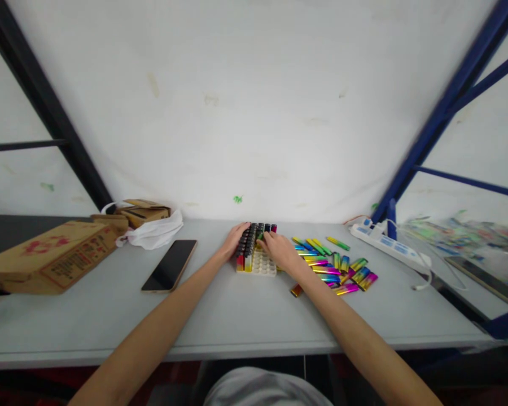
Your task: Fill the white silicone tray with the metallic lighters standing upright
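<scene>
Right hand (278, 248), fingers bent over the white tray (262, 265), their grip, like the left hand's (236, 237), impossible to tell.

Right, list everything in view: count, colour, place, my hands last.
tray: one, white, centre
upright pieces: many, mostly dark-topped, in tray
loose pieces: many, metallic multicolour, right of tray
phone: one, black screen, left
bag: one, white, behind phone
large carton: one, brown, far left
smaller carton: at least one, brown, beside bag
power strip: one, white, right
clutter: uncountable, mixed colours, far right
tabletop: grey, below
wall: white, behind
frames: black left, blue right
left hand: one, tray's left side
right hand: one, tray's right side
</scene>
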`<action>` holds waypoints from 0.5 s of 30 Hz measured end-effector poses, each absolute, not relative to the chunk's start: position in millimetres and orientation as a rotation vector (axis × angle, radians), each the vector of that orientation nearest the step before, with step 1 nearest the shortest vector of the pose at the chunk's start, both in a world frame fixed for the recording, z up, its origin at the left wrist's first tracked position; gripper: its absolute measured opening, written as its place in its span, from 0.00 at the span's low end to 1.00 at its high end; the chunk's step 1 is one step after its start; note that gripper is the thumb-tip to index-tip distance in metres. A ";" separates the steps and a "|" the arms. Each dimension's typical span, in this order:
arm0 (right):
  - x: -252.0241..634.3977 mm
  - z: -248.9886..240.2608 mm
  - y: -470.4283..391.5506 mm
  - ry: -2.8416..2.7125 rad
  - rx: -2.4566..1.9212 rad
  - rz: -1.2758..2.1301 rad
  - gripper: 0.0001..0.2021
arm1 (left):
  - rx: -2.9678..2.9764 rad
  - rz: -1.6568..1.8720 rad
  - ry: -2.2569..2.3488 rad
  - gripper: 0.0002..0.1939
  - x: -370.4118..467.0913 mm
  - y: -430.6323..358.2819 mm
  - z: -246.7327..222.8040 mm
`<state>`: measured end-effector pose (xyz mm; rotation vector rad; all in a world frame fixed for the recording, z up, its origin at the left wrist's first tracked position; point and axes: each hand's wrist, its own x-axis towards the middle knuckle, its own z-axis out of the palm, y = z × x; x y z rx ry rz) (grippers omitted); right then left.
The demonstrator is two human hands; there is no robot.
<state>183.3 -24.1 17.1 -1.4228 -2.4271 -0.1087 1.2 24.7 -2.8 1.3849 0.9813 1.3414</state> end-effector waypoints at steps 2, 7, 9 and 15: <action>183.3 18.4 -28.8 -2.455 -1.436 -0.139 0.15 | 1.377 1.332 0.980 0.19 0.2 25.2 -3.3; 222.6 30.5 -25.9 -2.339 -1.372 -0.078 0.15 | 1.397 1.308 0.990 0.19 -1.4 22.2 -1.1; 254.0 36.1 -19.2 -2.231 -1.463 -0.069 0.13 | 1.395 1.307 1.017 0.19 -1.3 20.3 1.0; 334.6 40.7 -8.3 -2.154 -1.880 0.126 0.08 | 1.389 1.310 1.043 0.22 0.8 18.4 6.1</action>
